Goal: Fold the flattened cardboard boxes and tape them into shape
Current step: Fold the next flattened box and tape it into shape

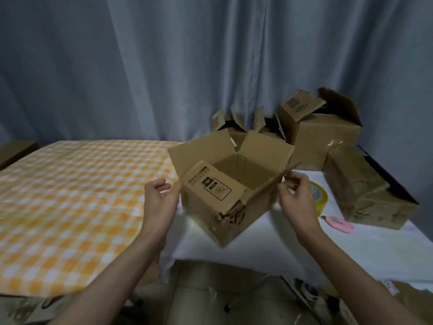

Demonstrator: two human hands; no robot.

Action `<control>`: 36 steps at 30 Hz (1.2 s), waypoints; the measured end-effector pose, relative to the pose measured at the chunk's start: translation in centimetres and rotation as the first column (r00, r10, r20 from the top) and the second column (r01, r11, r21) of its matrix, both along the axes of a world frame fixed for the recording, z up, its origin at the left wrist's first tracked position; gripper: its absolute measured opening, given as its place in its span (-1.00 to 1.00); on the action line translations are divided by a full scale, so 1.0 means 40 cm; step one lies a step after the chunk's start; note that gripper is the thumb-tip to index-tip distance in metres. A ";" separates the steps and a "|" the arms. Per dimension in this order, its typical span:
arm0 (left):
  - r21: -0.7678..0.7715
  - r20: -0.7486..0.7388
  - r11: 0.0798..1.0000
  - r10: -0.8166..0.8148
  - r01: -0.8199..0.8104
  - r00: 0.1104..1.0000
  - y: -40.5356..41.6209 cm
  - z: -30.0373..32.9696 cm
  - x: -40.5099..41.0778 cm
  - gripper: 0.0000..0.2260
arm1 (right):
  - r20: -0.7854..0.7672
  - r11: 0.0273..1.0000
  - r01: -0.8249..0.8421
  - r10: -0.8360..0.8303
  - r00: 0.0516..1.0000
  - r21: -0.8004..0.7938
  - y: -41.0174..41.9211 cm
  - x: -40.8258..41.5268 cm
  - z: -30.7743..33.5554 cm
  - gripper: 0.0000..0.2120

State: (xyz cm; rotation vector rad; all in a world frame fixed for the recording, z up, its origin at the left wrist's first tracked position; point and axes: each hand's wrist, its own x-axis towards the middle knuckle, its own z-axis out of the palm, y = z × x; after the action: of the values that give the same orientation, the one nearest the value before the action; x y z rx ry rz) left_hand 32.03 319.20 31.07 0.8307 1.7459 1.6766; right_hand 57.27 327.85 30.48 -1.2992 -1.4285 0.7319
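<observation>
A: Where does the open cardboard box (230,191) sit?

B: It stands between the two hands, tilted onto one low corner over the near edge of the white-covered table (269,240). Its top is open, with four flaps standing out and the brown inside showing. The near flap carries dark printed marks, and the near lower wall looks torn and scuffed.

A: And the left hand (160,200)?

B: It is at the box's left side. The fingers curl loosely with the palm turned toward the box, and the thumb side is touching or just beside the left wall. Whether it really grips the cardboard cannot be told.

A: The right hand (296,195)?

B: It is at the right flap. Its fingertips (287,181) are drawn together at the flap's far edge, seemingly pinching it, though blur keeps the contact from being sure.

A: What else lies around?

B: A roll of yellowish tape (319,195) lies on the white table just right of the right hand, partly hidden by it. A small pink cutter (339,223) lies nearer, right of that wrist. More shaped boxes (321,127) are piled at the far right, against the blue-grey curtain (164,66), and another long box (367,195) lies on the right end of the table. To the left spreads a yellow-and-white checked cloth (70,202).
</observation>
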 end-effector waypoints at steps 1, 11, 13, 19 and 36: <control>-0.019 0.033 0.999 -0.034 0.035 0.999 0.006 0.004 -0.013 -0.32 | -0.051 0.999 0.029 -0.028 0.998 0.013 -0.002 0.001 0.009 -0.69; 0.052 -0.151 0.966 -0.243 0.254 0.958 0.028 0.010 -0.013 -0.46 | -0.325 0.980 -0.133 0.080 0.942 -0.145 0.046 0.031 0.116 -0.41; 0.051 -0.199 0.956 -0.273 0.288 0.941 0.022 0.010 -0.012 -0.43 | -0.326 0.955 -0.237 0.170 0.930 -0.179 0.074 0.047 0.139 -0.41; 0.108 -0.495 0.939 -0.233 0.326 0.837 0.014 0.049 0.013 -0.36 | -0.076 0.941 -0.280 0.270 0.960 -0.191 0.099 0.033 0.172 -0.45; 0.092 -0.590 0.858 -0.363 0.506 0.722 0.012 0.089 0.070 -0.56 | 0.209 0.968 -0.229 0.246 0.947 -0.099 0.119 -0.002 0.129 -0.34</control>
State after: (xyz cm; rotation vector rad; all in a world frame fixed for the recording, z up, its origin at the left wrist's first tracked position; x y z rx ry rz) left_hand 34.84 319.68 34.64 1.8519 1.5005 1.4108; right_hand 57.18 332.61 35.66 -1.3090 -1.7748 0.8256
